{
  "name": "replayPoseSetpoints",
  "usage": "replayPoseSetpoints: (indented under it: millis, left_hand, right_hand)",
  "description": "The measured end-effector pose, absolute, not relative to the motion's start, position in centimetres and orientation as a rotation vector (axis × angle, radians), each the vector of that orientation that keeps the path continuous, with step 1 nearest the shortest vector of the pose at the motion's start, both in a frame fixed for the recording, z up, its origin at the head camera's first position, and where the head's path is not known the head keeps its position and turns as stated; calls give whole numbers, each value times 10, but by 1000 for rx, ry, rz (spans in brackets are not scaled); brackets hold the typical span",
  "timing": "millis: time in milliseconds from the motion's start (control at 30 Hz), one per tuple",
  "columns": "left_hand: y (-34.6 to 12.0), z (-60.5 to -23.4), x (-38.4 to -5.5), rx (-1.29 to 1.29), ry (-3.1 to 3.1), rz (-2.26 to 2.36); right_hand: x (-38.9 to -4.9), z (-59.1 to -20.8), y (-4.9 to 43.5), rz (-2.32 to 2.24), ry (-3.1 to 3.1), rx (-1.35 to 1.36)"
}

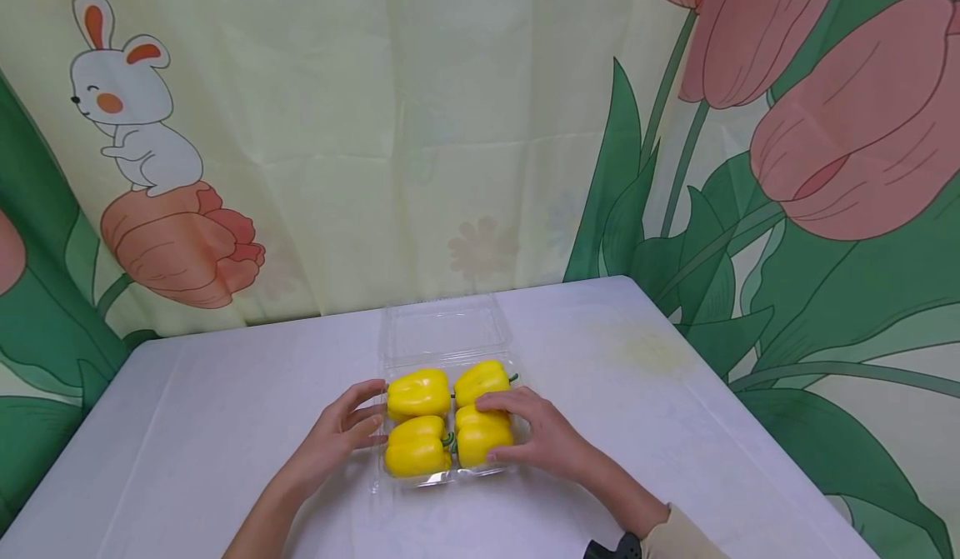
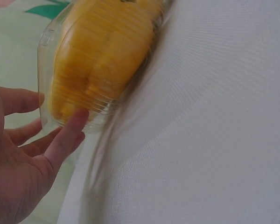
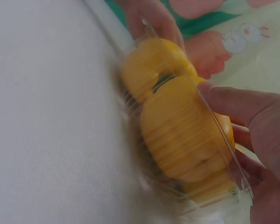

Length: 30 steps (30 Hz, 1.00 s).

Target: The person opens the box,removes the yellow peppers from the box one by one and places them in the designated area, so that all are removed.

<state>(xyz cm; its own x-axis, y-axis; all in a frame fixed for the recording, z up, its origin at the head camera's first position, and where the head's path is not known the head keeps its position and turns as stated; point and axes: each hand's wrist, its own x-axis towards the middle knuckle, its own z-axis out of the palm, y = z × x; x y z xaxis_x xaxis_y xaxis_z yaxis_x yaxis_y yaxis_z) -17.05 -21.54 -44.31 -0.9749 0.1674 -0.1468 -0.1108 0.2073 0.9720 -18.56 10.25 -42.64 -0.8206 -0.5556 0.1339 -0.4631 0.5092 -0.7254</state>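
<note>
Several yellow bell peppers sit in a clear plastic clamshell box (image 1: 435,481) on the table. Its transparent lid (image 1: 446,326) lies folded back on the far side. At the box's left wall, my left hand (image 1: 347,426) touches the plastic with loosely bent, spread fingers, beside the left peppers (image 1: 417,448). My right hand (image 1: 543,434) holds the near right bell pepper (image 1: 480,441), thumb on its near side and fingers over its top. In the right wrist view, the thumb (image 3: 233,102) reaches over the box rim onto a pepper, while the other fingers are partly hidden behind the peppers.
A white cloth covers the table (image 1: 225,426). Behind it hangs a curtain (image 1: 322,126) printed with a rabbit, tulips and leaves. A black device (image 1: 613,547) shows at the right wrist, beside a beige sleeve (image 1: 678,534).
</note>
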Motion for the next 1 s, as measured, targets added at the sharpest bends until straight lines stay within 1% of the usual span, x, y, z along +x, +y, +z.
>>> replayPoseSetpoints:
  millis: [633,1000]
  left_hand:
    - [-216,-443,-171,55,2266,1845]
    - [-216,-443,-171,60,2262,1844]
  right_hand:
    - [-187,-428,103,-1287,2557,-953]
    - [-189,-430,102,-1215,2610,-918]
